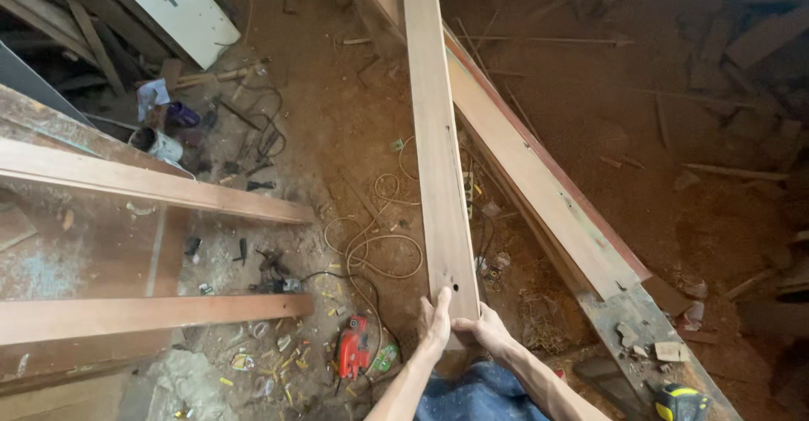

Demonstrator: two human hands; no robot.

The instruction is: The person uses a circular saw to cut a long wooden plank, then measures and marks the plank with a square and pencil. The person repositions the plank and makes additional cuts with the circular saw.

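A long pale wooden plank (pixel 436 134) runs away from me, from just above my lap up to the top of the view. My left hand (pixel 436 320) grips the plank's near end on its left edge. My right hand (pixel 482 328) holds the same end from the right and underneath. Both forearms reach up from the bottom of the view, over my blue trousers (pixel 480 396). The plank's near end has small dark holes in it.
A second long board (pixel 539 176) lies diagonally on a beam at right. Two planks (pixel 152 183) rest on a workbench at left. A red power tool (pixel 352 347), coiled cable (pixel 379 248), a tape measure (pixel 678 402) and scraps litter the sawdust floor.
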